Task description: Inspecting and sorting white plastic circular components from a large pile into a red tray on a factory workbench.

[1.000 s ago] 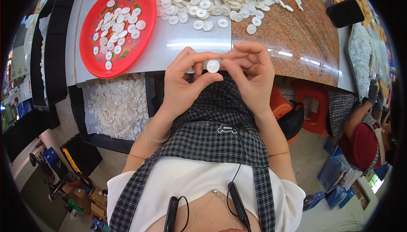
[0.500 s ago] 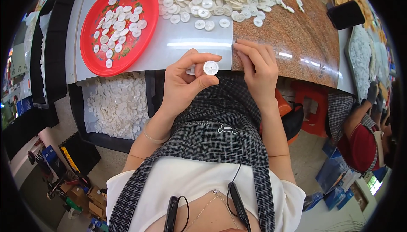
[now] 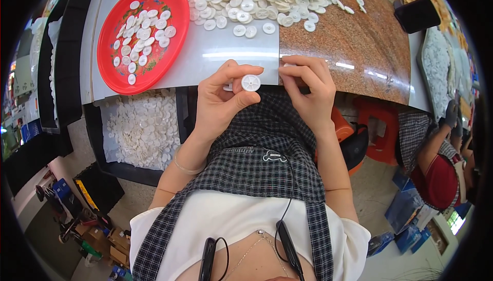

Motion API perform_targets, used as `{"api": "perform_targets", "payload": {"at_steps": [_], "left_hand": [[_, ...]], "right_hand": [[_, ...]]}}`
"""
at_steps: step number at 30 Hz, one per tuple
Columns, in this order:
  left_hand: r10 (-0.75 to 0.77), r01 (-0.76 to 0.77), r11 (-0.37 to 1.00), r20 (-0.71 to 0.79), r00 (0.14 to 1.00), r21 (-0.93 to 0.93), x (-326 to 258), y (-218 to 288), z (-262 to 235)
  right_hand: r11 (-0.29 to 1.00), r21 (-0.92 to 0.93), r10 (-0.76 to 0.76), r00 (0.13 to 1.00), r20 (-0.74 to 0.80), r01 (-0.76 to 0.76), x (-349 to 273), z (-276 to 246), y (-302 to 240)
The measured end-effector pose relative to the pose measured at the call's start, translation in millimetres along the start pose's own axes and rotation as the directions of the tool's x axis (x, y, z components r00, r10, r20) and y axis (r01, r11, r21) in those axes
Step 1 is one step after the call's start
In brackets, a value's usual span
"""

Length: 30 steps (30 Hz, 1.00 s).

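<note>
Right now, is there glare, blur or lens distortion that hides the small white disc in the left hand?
Head view: strong fisheye, so the table edge bows and a black rim rings the picture; bright glare streaks lie on the glossy tabletop just above the hands; the white toothed disc, pinched by the left hand, is sharp and evenly lit; the right hand is also unblurred.

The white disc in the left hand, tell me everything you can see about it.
The white disc is small, round and flat, plastic by its look, with a finely toothed edge like a gear wheel and a faint centre mark. Its face is turned up toward the camera. The left hand pinches it between thumb and fingertips, above the table's near edge. The right hand is close beside it without touching.
</note>
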State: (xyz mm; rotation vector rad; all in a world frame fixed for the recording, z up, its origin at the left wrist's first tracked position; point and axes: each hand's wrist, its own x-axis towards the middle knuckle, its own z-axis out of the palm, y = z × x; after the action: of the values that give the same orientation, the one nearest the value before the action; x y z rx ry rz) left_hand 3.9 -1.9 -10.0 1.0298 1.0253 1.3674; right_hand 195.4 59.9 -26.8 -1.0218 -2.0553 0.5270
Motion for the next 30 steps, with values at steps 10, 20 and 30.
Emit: {"api": "perform_targets", "payload": {"at_steps": [10, 20, 30], "left_hand": [[-0.293, 0.374, 0.831, 0.249, 0.923, -0.412, 0, -4, 8], [-0.278, 0.472, 0.727, 0.415, 0.866, -0.499, -3, -9, 3], [-0.262, 0.446, 0.717, 0.386, 0.885, -0.536, -4, -6, 3]], "right_hand": [[0.652, 0.757, 0.053, 0.998, 0.015, -0.046, 9, 3, -29], [0.609, 0.783, 0.065, 0.992, 0.107, -0.125, 13, 5, -30], [0.555, 0.823, 0.002, 0.989, 0.149, -0.125, 17, 5, -24]]}}
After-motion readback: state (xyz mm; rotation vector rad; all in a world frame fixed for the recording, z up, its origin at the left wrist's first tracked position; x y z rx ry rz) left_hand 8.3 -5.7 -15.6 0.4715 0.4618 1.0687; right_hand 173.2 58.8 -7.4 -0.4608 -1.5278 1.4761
